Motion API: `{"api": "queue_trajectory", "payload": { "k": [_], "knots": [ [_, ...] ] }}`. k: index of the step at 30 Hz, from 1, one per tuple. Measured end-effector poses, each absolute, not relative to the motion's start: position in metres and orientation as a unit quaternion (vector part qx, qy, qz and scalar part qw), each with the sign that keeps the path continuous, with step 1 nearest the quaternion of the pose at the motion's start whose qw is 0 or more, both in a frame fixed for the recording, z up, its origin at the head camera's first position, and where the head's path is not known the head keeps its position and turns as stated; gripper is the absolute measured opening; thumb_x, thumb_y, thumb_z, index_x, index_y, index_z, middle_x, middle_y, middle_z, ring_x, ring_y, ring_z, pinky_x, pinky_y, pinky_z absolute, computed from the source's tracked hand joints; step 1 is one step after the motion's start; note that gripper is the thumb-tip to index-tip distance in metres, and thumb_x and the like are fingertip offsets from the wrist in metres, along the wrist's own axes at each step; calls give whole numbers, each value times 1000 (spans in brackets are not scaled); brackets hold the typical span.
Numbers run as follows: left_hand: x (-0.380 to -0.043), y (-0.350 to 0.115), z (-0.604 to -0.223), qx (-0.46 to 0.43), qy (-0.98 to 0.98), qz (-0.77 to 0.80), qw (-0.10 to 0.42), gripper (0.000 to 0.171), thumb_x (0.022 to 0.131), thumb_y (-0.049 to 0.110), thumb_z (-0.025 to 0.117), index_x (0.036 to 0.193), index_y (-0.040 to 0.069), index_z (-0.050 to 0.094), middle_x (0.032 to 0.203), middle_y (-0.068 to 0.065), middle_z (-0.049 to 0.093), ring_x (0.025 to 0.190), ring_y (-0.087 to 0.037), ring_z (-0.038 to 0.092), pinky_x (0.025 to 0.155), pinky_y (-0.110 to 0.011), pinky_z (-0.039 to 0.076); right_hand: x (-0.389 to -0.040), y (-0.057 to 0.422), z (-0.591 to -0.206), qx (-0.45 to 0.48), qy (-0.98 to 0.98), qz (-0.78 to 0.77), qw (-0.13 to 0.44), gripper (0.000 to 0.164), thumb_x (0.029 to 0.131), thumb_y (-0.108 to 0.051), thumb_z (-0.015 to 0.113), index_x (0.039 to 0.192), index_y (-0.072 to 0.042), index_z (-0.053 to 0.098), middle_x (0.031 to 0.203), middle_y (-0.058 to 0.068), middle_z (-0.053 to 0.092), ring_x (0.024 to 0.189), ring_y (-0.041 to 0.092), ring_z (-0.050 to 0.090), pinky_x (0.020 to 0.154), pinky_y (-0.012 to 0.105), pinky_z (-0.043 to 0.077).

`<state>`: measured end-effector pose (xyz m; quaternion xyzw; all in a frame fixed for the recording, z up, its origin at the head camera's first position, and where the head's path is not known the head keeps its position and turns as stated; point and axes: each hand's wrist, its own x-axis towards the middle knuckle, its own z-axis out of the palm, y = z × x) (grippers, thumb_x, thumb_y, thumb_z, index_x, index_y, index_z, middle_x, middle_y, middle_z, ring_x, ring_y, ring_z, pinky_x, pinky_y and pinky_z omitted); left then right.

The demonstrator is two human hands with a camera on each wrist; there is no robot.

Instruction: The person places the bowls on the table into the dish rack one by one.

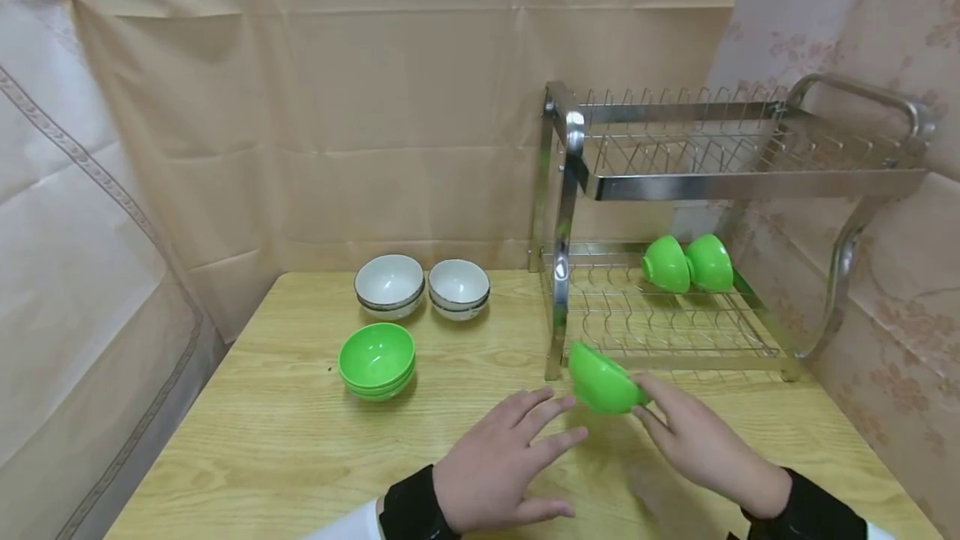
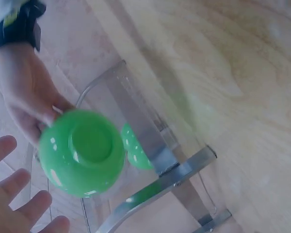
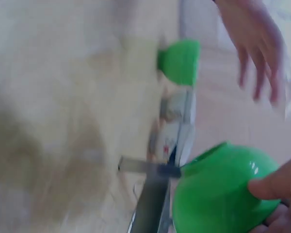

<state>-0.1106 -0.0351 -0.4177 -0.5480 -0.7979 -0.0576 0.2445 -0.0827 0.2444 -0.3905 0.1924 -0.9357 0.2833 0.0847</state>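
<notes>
Spreading across the lower view, a wood-grain table carries a two-tier metal rack toward its right rear. The left hand reaches forward from a dark cuff, fingers straight and fanned apart, thumb pointing right, just beside a green bowl. The right hand comes in slanting from the right, its thumb and fingers pinching that green bowl near the foot; the bowl is tilted, held up in front of the rack's near left leg. Left of both hands stand a green stack and, behind it, two white stacks. Smallest in sight, two rack bowls, also green, sit tipped sideways on the lower tier.
</notes>
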Motion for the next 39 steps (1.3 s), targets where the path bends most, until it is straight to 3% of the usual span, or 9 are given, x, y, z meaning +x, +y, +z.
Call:
{"api": "queue_trajectory", "payload": {
  "k": [4, 9, 13, 22, 39],
  "knots": [
    [-110, -33, -423, -560, -796, -41, 227, 75, 90, 74, 46, 147, 25, 47, 156, -5, 34, 142, -25, 33, 116, -41, 30, -111, 267, -377, 98, -918, 384, 26, 41, 103, -6, 50, 140, 8, 40, 135, 30, 51, 125, 48, 49, 96, 63, 44],
    [-109, -27, -428, -580, -788, -33, 203, 73, 92, 70, 48, 150, 26, 43, 156, -4, 33, 142, -25, 33, 114, -41, 32, -155, 297, -373, 57, -891, 451, 7, 51, 106, -7, 42, 146, 15, 22, 143, 40, 35, 133, 55, 34, 102, 68, 33],
    [-108, -24, -434, -593, -782, -25, 190, 75, 91, 69, 50, 151, 25, 40, 156, -4, 33, 142, -24, 33, 114, -38, 32, -188, 315, -379, 41, -887, 460, -12, 55, 106, -8, 39, 148, 17, 15, 147, 40, 28, 136, 54, 28, 106, 68, 29],
    [-110, -26, -442, -590, -782, -8, 199, 79, 89, 72, 50, 151, 26, 39, 155, -4, 34, 143, -24, 33, 115, -37, 30, -241, 333, -391, 36, -884, 466, -23, 53, 106, -7, 36, 147, 19, 14, 146, 42, 27, 136, 52, 28, 107, 66, 28],
    [-119, -36, -452, -583, -792, -36, 177, 78, 90, 71, 49, 151, 24, 40, 154, -4, 35, 141, -23, 34, 115, -34, 29, -292, 333, -396, 15, -896, 442, -45, 55, 105, -9, 35, 147, 20, 13, 148, 40, 24, 137, 51, 25, 108, 65, 27]
  ]
}}
